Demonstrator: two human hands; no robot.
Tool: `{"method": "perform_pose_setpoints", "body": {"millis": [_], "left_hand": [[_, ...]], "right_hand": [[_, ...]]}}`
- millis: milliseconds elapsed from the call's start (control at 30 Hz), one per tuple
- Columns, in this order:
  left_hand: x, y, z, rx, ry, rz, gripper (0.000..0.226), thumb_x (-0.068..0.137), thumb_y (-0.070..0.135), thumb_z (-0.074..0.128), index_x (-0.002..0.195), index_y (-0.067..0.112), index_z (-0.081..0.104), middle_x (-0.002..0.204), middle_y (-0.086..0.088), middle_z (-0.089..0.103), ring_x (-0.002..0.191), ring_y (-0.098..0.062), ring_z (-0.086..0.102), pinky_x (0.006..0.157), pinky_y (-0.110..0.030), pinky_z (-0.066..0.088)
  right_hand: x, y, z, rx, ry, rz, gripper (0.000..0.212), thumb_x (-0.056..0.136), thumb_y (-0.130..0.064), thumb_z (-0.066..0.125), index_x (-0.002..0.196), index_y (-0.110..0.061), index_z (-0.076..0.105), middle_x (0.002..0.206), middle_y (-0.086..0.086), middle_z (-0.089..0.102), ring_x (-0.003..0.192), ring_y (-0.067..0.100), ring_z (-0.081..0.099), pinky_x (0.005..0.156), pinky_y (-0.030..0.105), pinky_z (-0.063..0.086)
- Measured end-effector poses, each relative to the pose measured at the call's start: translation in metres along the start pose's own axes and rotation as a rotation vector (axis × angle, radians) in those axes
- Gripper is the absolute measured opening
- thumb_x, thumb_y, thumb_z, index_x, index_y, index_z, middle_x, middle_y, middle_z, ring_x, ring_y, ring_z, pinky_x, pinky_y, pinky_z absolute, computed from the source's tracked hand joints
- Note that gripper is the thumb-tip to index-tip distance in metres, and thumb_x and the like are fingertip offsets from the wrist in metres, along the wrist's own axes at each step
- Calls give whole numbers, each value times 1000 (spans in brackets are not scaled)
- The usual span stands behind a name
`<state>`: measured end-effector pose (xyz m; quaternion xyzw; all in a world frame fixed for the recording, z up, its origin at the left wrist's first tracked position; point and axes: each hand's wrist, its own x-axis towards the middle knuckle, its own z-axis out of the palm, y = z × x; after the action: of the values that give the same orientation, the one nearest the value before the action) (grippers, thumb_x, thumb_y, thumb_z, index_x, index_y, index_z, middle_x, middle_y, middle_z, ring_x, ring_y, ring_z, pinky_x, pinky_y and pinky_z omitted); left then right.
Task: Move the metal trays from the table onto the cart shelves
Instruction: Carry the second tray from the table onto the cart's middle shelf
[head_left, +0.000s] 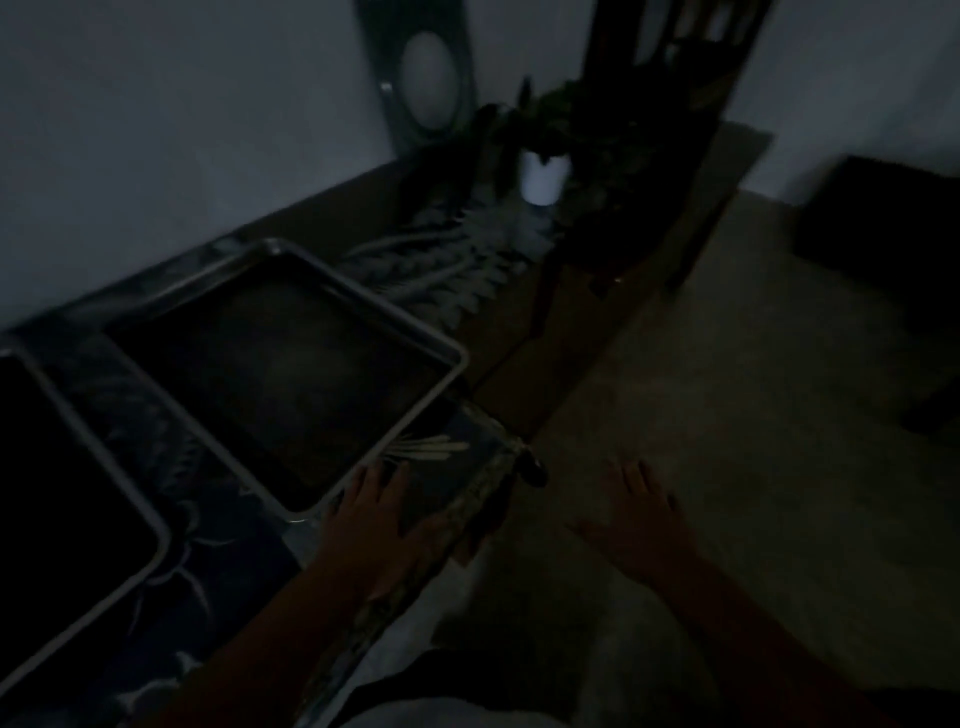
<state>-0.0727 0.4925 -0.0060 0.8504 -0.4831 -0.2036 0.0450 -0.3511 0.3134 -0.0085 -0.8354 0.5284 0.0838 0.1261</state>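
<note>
The room is dim. The desk (218, 525) (under a leaf-patterned cloth) carries two metal trays: one tray (291, 374) near its corner, a second tray (67, 499) partly out of view at the left. A potted plant (543, 156) stands farther back. The left hand (371, 512), fingers spread, reaches beside the near tray's rim. The right hand (636, 512) hovers spread over the floor (727, 415).
</note>
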Motion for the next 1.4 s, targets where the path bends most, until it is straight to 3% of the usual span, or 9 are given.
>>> {"method": "perform_pose_setpoints", "body": {"millis": [300, 533, 700, 833, 933, 1100, 1233, 1333, 1400], "left_hand": [[31, -94, -19, -189, 59, -517, 98, 74, 88, 10, 154, 34, -3, 165, -1, -8, 151, -23, -8, 119, -51, 11], [56, -116, -22, -352, 109, -742, 93, 80, 84, 21, 154, 33, -1, 165, -3, -8, 151, -25, -7, 117, -53, 15], [84, -127, -31, -748, 221, -850, 95, 85, 70, 47, 155, 28, 0, 164, -9, 11, 148, -31, 20, 117, -52, 27], [101, -134, -39, -1039, 431, -979, 84, 89, 48, 61, 153, 17, 16, 149, -13, 44, 132, -31, 47, 106, -43, 43], [107, -135, -36, -911, 371, -1092, 60, 92, 40, 60, 138, 9, 38, 136, -18, 55, 120, -35, 56, 93, -40, 49], [81, -125, -18, -1020, 192, -1153, 57, 95, 48, 52, 132, 4, 49, 122, -19, 61, 107, -34, 62, 83, -38, 50], [51, -115, 2, -1342, 82, -1207, 54, 96, 56, 44, 89, 8, 68, 63, -11, 62, 49, -20, 58, 52, -25, 43], [57, -134, -2, -1507, 259, -1184, 46, 98, 50, 46, 108, 8, 63, 96, -28, 64, 78, -27, 65, 69, -34, 49], [74, -152, -17, -1446, 397, -1144, 41, 99, 49, 42, 117, 16, 58, 117, -21, 60, 101, -33, 62, 83, -43, 50]], "right_hand": [[171, -176, -23, -86, -136, -500, 113, 57, -98, 18, 149, -34, -1, 160, -5, -11, 146, 20, -7, 114, 56, 11], [259, -247, -28, -259, -144, -678, 113, 58, -97, 16, 149, -31, 9, 161, 1, -5, 146, 28, 3, 110, 53, 24], [325, -271, -25, -220, -220, -588, 108, 66, -88, 38, 149, -27, 5, 160, 6, -8, 145, 32, 3, 111, 54, 22], [360, -290, -20, 174, -291, -443, 87, 82, -52, 63, 146, -8, 23, 151, 19, 29, 135, 37, 33, 108, 46, 33], [375, -293, -22, 354, -288, -331, 50, 93, -39, 53, 120, 3, 52, 121, 26, 57, 107, 41, 56, 89, 44, 48], [373, -249, -22, 499, -357, -191, 33, 93, -35, 53, 100, -4, 66, 105, 23, 65, 93, 38, 61, 77, 37, 43], [368, -199, -23, 705, -704, 24, 24, 88, -29, 64, 97, -8, 68, 103, 19, 68, 91, 36, 65, 78, 44, 52], [379, -197, -24, 744, -762, 45, 28, 89, -33, 62, 103, -9, 69, 103, 16, 70, 96, 36, 65, 87, 48, 52], [385, -218, -27, 812, -725, 9, 25, 91, -32, 60, 100, -11, 69, 100, 14, 69, 88, 31, 68, 84, 45, 52]]}}
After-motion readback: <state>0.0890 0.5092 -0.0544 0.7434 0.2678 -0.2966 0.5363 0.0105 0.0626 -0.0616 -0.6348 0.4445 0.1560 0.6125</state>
